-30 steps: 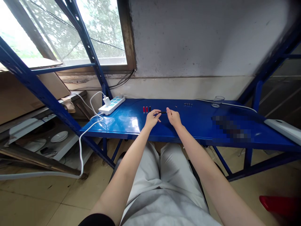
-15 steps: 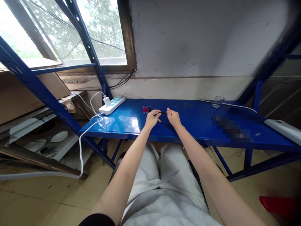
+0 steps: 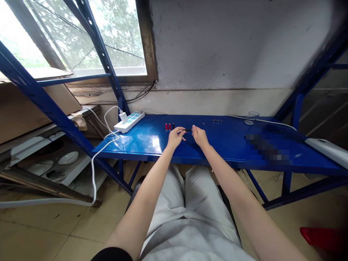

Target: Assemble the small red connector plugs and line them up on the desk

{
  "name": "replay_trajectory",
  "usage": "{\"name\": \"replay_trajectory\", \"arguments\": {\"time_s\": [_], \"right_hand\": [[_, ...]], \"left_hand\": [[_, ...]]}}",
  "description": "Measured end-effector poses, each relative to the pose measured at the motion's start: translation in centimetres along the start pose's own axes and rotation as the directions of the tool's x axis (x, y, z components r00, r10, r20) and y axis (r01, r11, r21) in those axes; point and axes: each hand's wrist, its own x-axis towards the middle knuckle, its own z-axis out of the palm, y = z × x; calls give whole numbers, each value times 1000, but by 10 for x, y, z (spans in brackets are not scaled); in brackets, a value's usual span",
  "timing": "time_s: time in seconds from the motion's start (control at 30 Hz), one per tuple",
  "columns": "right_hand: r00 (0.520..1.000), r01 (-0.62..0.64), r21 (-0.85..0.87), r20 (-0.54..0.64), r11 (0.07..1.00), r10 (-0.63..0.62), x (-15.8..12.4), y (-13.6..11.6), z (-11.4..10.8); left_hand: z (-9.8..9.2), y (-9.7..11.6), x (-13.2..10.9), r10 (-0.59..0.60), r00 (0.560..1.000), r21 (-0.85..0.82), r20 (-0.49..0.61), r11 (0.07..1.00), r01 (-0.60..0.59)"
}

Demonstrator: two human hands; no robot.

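Above the blue table, a thin black stick-like piece (image 3: pixel 187 129) spans the gap between my two hands, lying roughly level. My left hand (image 3: pixel 176 137) pinches its left end, with the other fingers curled loosely below. At its right end my right hand (image 3: pixel 199 136) is closed in a pinch; whatever small part sits in those fingers is too hidden to name. Just behind my left hand stand two small red pieces (image 3: pixel 168 127) and a black one (image 3: pixel 173 126). Farther back to the right, several tiny metal pieces (image 3: pixel 217 121) lie in a row.
The blue table (image 3: pixel 141 145) runs along the wall. A white power strip (image 3: pixel 129 121) with a plugged-in cable lies at left. At the right are a clear glass (image 3: pixel 251 117), a blurred-out dark object (image 3: pixel 268 148) and a white object (image 3: pixel 328 150). One small piece (image 3: pixel 203 123) lies behind my right hand.
My right hand has shifted slightly left, towards my left hand, and the visible gap at the black piece's right end has narrowed. My left hand stays nearly where it was.
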Motion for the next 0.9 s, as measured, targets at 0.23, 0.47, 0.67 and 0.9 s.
{"name": "replay_trajectory", "arguments": {"time_s": [0.23,0.47,0.67,0.9], "right_hand": [[1000,13,6,-15,1000,-13,0,1,2],[1000,10,13,-7,1000,-10,1,1,4],[1000,27,9,-8,1000,-27,0,-1,4],[999,34,23,0,999,-34,-1,-4,3]], "left_hand": [[0,-5,3,5,1000,25,11,1000,-6],[-1,1,0,44,998,86,37,995,-47],[0,-1,1,47,998,86,36,995,-50],[1,1,0,29,999,107,19,994,-31]]}}
